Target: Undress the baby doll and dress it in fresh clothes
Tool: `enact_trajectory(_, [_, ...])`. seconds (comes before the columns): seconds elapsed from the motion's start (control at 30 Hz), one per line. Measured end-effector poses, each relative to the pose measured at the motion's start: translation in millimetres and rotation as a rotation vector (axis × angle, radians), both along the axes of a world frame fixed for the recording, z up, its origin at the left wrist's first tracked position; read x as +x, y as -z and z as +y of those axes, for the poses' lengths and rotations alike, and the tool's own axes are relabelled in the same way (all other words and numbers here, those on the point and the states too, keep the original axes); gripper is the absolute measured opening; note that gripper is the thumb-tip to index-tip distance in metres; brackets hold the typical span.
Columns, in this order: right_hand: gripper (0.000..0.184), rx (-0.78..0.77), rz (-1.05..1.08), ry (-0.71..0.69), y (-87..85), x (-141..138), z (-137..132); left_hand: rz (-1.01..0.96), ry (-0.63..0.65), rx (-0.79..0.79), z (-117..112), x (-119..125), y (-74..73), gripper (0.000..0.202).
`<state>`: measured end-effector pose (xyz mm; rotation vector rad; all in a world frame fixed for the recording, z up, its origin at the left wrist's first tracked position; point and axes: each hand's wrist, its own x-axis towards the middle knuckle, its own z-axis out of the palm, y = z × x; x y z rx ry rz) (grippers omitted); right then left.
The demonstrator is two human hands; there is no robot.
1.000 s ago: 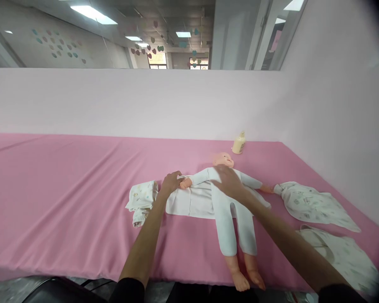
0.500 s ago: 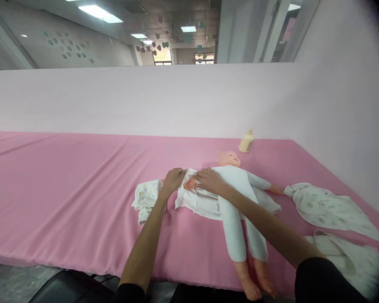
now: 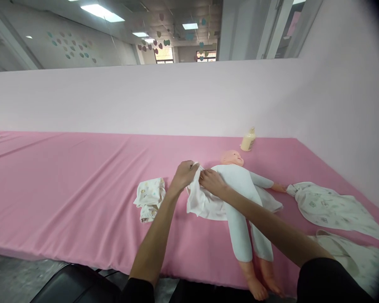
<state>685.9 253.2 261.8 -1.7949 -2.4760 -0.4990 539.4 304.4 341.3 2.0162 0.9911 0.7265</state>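
The wide table under a smooth pink cloth cover (image 3: pixel 82 189) is carrying everything, likely so that neither of your hands is bearing the load. The plastic baby doll in a close-fitting white suit (image 3: pixel 240 179) is lying on it with its feet pointing toward you, probably keeping its front and arms within your reach. The thin white cloth garment (image 3: pixel 206 207) is spreading beneath the doll, which is apparently pinning its middle. Your left hand (image 3: pixel 186 172) is pinching the garment's upper edge in closed fingers, seemingly holding it taut. Your right hand (image 3: pixel 212 181) is resting half-curled against the cloth just beside; I cannot tell whether its hidden fingertips are gripping anything.

The doll is showing a bare head turned to your right and bare feet below the suit; one arm is stretching rightward, the other hidden. The garment is looking plain and soft, bunching between your hands.
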Motion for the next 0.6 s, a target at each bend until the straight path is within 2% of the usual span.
enact_trajectory(0.1, [0.031,-0.047,0.085,-0.001,1.9,-8.8,1.0,-0.034,0.029,0.018,-11.0,29.8,1.4,0.034])
enact_trajectory(0.2, [0.029,-0.049,0.131,0.015,2.3,-3.9,0.1,-0.033,0.042,-0.005,-12.3,47.1,3.9,0.029])
enact_trajectory(0.33, [0.014,-0.006,0.224,0.068,-3.3,19.5,-1.7,-0.110,0.079,-0.088,-6.7,47.4,8.6,0.023])
enact_trajectory(0.47, [0.028,0.097,0.503,0.233,-13.6,41.0,7.0,-0.213,0.159,-0.202,-9.8,42.2,9.7,0.013])
enact_trajectory(0.53, [0.035,0.074,0.649,0.189,-18.3,47.0,14.8,-0.238,0.197,-0.232,-15.7,41.1,8.3,0.014])
enact_trajectory(0.6, [0.032,0.023,0.735,0.114,-21.6,51.0,21.5,-0.249,0.205,-0.252,-23.2,38.6,6.9,0.017])
